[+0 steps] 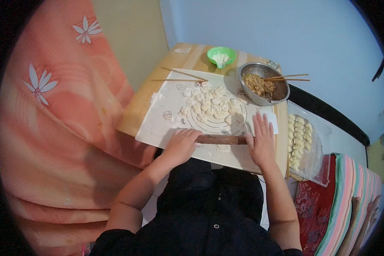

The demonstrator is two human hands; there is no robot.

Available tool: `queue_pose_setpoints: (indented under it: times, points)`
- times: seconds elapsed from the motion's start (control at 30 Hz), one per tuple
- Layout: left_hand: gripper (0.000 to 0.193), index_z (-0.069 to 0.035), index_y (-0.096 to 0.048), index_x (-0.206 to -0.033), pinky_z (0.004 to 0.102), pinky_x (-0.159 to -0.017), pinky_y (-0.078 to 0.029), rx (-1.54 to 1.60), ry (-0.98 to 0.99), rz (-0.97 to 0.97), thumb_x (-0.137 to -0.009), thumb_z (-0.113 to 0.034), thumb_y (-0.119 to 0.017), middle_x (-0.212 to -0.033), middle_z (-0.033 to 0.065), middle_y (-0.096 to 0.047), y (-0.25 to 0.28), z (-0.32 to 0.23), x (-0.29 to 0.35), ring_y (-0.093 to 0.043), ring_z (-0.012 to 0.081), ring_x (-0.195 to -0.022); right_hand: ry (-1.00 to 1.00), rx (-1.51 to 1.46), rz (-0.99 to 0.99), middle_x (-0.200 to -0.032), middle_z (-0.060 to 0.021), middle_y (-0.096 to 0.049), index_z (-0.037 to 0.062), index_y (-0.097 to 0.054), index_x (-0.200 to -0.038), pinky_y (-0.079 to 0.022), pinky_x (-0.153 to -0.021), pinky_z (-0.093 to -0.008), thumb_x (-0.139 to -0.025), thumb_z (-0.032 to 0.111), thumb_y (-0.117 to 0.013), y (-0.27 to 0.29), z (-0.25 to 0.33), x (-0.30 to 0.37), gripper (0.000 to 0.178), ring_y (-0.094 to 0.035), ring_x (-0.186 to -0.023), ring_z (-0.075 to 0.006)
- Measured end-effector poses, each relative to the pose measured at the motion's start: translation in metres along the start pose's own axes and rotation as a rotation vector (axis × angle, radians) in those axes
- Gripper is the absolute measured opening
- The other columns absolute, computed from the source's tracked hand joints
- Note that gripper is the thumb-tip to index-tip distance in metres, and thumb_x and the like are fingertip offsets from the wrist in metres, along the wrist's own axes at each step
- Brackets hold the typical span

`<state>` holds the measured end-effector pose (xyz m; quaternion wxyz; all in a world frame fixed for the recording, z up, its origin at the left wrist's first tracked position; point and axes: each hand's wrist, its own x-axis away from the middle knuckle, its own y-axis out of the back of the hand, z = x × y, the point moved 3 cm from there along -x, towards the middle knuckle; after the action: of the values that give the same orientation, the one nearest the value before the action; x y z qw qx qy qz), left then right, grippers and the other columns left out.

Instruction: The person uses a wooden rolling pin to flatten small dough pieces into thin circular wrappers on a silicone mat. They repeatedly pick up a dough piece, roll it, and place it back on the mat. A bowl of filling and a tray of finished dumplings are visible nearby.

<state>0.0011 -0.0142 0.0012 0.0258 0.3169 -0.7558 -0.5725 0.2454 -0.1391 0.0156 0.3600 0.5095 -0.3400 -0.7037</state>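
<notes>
A brown wooden rolling pin (222, 139) lies crosswise near the front edge of the white pastry mat (151, 128). Over its left end my left hand (182, 146) is closed, fingers curled. My right hand (262, 141) rests at the other end, its fingers stretched out and the thumb side against the pin. Just beyond the pin, a cluster of small pale dough pieces (213, 103) covers the middle of the mat. Whether any dough is under the pin I cannot tell.
On the wooden table (134, 113) are a green bowl of flour (221, 56), a metal bowl of filling (260, 85) with chopsticks (292, 77), and two more chopsticks (179, 80). A clear tray of dumplings (300, 136) sits to the right. An orange curtain (72, 128) hangs at left.
</notes>
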Motion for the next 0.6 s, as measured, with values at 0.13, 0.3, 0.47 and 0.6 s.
queue_pose_setpoints:
  times: [0.13, 0.3, 0.47, 0.6]
  points:
    - [0.048, -0.007, -0.05, -0.132, 0.0462, -0.106, -0.034, -0.085, -0.017, 0.075, -0.086, -0.012, -0.061, -0.133, 0.0134, -0.056, -0.02, -0.01, -0.003, -0.049, 0.0314, -0.126, -0.001, 0.11, 0.284, -0.155, -0.0153, -0.032, -0.0001, -0.033, -0.147, -0.018, -0.118, -0.0495, -0.097, 0.039, -0.049, -0.025, -0.012, 0.008, 0.066, -0.025, -0.146, -0.0335]
    - [0.055, -0.007, -0.042, -0.144, 0.051, -0.116, -0.022, -0.165, 0.017, 0.11, -0.095, -0.027, -0.055, -0.149, 0.0136, -0.042, -0.009, -0.022, 0.021, -0.034, 0.0296, -0.141, 0.046, 0.117, 0.256, -0.156, -0.0154, -0.032, -0.0009, -0.035, -0.147, -0.018, -0.119, -0.0488, -0.098, 0.041, -0.045, -0.026, -0.006, 0.028, 0.065, -0.025, -0.146, -0.0325]
    - [0.064, -0.002, -0.039, -0.145, 0.0527, -0.117, -0.019, -0.134, 0.166, 0.093, -0.094, -0.037, -0.057, -0.154, 0.0144, -0.035, -0.023, 0.009, -0.022, -0.028, 0.0298, -0.144, -0.012, 0.149, 0.218, -0.156, -0.018, -0.031, -0.0029, -0.035, -0.146, -0.017, -0.119, -0.0491, -0.098, 0.045, -0.044, -0.039, -0.015, -0.02, 0.068, -0.024, -0.146, -0.0317]
    - [0.077, 0.003, -0.03, -0.148, 0.0514, -0.119, -0.015, -0.137, 0.088, 0.235, -0.088, -0.032, -0.064, -0.157, 0.0205, -0.025, -0.003, -0.032, 0.035, -0.02, 0.0351, -0.147, 0.028, 0.013, 0.304, -0.156, -0.0232, -0.027, -0.0056, -0.029, -0.147, -0.019, -0.118, -0.0525, -0.093, 0.046, -0.053, -0.006, 0.008, 0.059, 0.079, -0.024, -0.145, -0.0398]
